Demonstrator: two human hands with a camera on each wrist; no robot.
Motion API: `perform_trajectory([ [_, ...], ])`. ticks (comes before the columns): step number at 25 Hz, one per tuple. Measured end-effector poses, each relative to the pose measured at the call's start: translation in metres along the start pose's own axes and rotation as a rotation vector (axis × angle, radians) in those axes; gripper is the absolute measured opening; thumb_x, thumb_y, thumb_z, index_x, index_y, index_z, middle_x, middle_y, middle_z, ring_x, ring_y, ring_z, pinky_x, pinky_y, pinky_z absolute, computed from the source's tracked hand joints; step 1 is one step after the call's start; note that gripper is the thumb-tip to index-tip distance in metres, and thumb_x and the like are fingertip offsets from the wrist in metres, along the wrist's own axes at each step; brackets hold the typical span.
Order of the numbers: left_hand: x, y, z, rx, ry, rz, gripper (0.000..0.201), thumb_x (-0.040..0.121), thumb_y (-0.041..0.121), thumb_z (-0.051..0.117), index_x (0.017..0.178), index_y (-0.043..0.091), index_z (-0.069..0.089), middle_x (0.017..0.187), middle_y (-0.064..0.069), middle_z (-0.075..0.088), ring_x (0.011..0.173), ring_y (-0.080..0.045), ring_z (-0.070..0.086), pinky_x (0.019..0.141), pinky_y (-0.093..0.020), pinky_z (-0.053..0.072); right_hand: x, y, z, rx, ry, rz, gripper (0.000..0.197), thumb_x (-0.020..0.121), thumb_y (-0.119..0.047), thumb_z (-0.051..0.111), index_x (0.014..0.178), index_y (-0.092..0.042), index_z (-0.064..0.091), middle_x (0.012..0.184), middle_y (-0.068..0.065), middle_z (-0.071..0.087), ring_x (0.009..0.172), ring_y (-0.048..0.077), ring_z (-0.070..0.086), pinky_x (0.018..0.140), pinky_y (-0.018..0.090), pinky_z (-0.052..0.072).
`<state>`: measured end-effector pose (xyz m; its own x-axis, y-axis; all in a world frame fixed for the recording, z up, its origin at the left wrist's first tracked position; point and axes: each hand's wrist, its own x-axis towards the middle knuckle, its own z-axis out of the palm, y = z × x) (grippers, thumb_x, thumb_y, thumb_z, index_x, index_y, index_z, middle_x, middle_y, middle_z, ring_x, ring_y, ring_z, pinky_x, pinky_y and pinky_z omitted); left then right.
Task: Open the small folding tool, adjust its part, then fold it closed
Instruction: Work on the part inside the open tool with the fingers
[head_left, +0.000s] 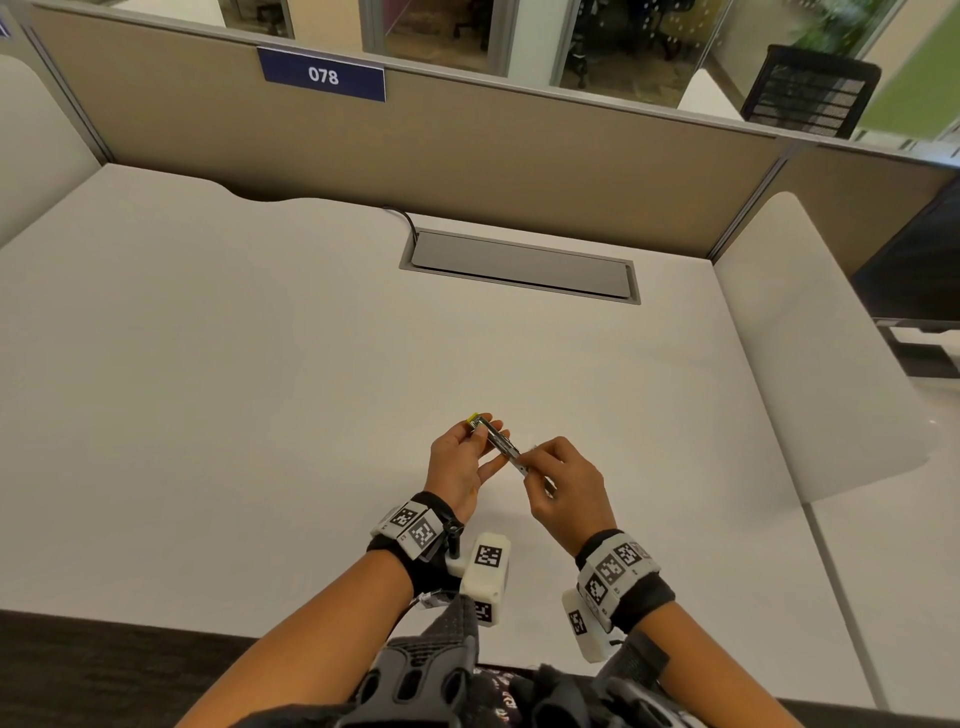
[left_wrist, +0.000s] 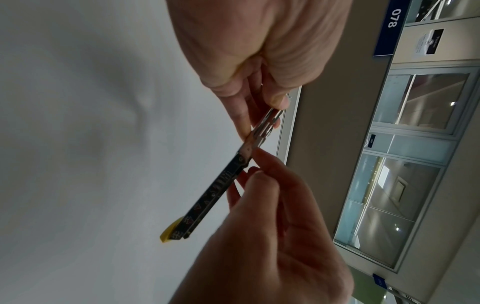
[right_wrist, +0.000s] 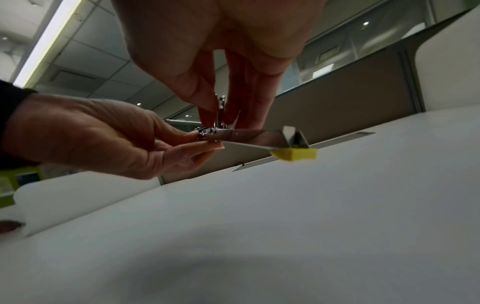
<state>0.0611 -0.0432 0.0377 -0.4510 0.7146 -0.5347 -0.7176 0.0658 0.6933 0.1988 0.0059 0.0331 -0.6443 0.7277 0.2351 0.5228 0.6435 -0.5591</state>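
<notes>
Folding tool: a slim metal folding tool is held up above the white table, between both hands, near the person's edge of the table.
Long axis: in the head view it runs on a slant, its far end up and to the left, its near end down and to the right.
Far end: this end carries a small yellow piece and points away from the person, toward the partition.
Near end: a narrower silver part stretches out in line with the dark printed handle, seen in the left wrist view.
Left hand: the left hand has its thumb and fingertips closed lightly on the handle part toward the yellow end; the remaining fingers are loosely spread.
Right hand: the right hand pinches the silver near end between thumb and curled fingers, seen from below in the right wrist view.
Yellow end from below: in the right wrist view the yellow piece sits under two short metal flaps that stand apart.
Table inset: a grey cable hatch lies flush in the table, well apart from the hands.
Sign: a blue plate reading 078 is fixed on the partition.
</notes>
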Motion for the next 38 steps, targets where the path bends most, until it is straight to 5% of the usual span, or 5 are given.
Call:
perform_trajectory([
  [10,-0.003,-0.003,0.002,0.014,-0.016,0.004,0.026,0.099,0.008,0.044,0.119,0.004,0.059,0.114,-0.015,0.066,0.092,-0.020,0.069,0.066,-0.028,0.061,0.000,-0.005,-0.001,-0.051,-0.010,0.019,0.019,0.083,-0.014,0.060,0.099,-0.018,0.069,0.086,0.002,0.061,0.064,0.014,0.054,0.054,0.021,0.045],
  [16,-0.005,-0.006,0.006,0.039,-0.057,0.005,0.027,0.098,0.008,0.045,0.120,0.003,0.060,0.114,-0.016,0.066,0.097,-0.023,0.067,0.072,-0.029,0.060,0.024,-0.001,-0.010,-0.013,-0.073,-0.052,0.029,0.087,-0.021,0.059,0.116,-0.023,0.059,0.115,-0.003,0.060,0.106,0.012,0.052,0.076,0.026,0.053],
  [23,-0.001,-0.002,0.004,-0.004,-0.015,-0.016,0.024,0.099,0.008,0.044,0.114,0.004,0.061,0.113,-0.013,0.066,0.102,-0.024,0.065,0.071,-0.031,0.060,0.017,0.006,-0.017,0.012,-0.053,-0.074,0.004,0.081,-0.010,0.065,0.084,-0.012,0.065,0.080,0.002,0.064,0.075,0.016,0.058,0.063,0.023,0.052],
  [32,-0.003,-0.006,0.005,0.068,-0.044,-0.014,0.024,0.099,0.009,0.043,0.116,0.005,0.061,0.109,-0.011,0.067,0.095,-0.018,0.067,0.068,-0.028,0.060,0.014,0.002,-0.019,-0.181,-0.152,-0.160,0.024,0.083,-0.015,0.063,0.105,-0.023,0.068,0.081,0.004,0.058,0.072,0.018,0.053,0.052,0.025,0.044],
  [38,-0.004,-0.010,0.004,0.075,-0.044,-0.025,0.026,0.098,0.008,0.044,0.118,0.003,0.060,0.109,-0.012,0.067,0.096,-0.019,0.067,0.071,-0.030,0.060,0.007,-0.001,-0.014,-0.270,-0.139,-0.158,0.019,0.081,-0.015,0.068,0.100,-0.018,0.067,0.074,0.004,0.056,0.060,0.019,0.052,0.040,0.026,0.045],
])
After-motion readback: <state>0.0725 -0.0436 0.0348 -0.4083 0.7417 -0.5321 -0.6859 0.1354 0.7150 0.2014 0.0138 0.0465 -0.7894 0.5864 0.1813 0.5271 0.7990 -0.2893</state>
